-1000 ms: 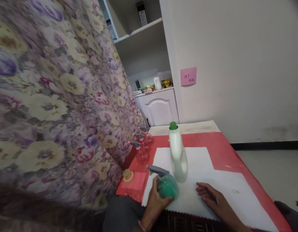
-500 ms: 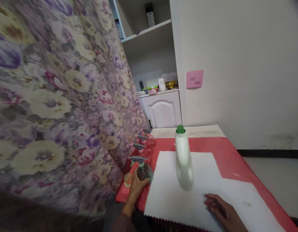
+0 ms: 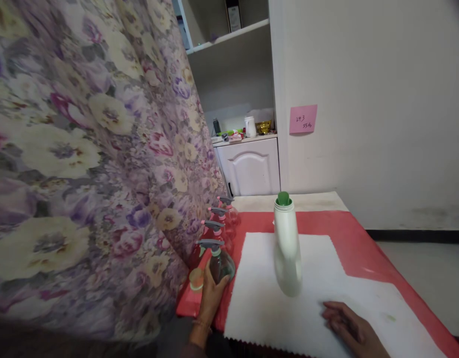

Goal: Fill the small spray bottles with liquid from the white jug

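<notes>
My left hand is wrapped round the lower part of a green spray bottle with a grey trigger head, which stands on the red table cover at its left edge. Behind it, along the curtain, stand pink spray bottles with grey heads. A small orange cap lies just left of my left hand. My right hand rests flat, fingers loosely stretched, on the white cloth. A tall white bottle with a green cap stands upright on the cloth between my hands.
A flowered curtain hangs close along the table's left side. Beyond the table stand a white cupboard with small items on top and shelves above it. A pink note sticks to the wall at right.
My left hand carried the green spray bottle from the cloth's front to the table's left edge, beside the pink bottles. My right hand slid slightly right on the cloth.
</notes>
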Motion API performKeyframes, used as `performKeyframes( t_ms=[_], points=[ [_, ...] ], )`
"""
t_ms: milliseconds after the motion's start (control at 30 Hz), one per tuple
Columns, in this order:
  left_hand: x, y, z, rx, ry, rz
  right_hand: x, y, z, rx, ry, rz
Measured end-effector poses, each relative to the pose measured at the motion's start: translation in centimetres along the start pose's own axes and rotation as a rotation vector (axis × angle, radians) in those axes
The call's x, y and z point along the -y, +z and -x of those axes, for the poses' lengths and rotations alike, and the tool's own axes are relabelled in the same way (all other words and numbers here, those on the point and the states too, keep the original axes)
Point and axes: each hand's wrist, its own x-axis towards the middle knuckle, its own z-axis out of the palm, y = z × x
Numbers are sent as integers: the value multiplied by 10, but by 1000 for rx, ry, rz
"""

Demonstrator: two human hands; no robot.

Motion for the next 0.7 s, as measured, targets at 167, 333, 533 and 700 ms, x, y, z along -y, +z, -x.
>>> performKeyframes(
  t_ms=[167,333,533,700],
  points=[
    [7,-2,0,10,9,12,2,0,0,-19,17,8],
    [12,-3,0,-3,11,6,1,-1,1,-22,4,12],
    [17,-5,2,-41,30,-44,3,-2,1,-34,5,37],
    [19,-8,13,-130,61,-139,7,-2,1,-35,31,39]
  ],
)
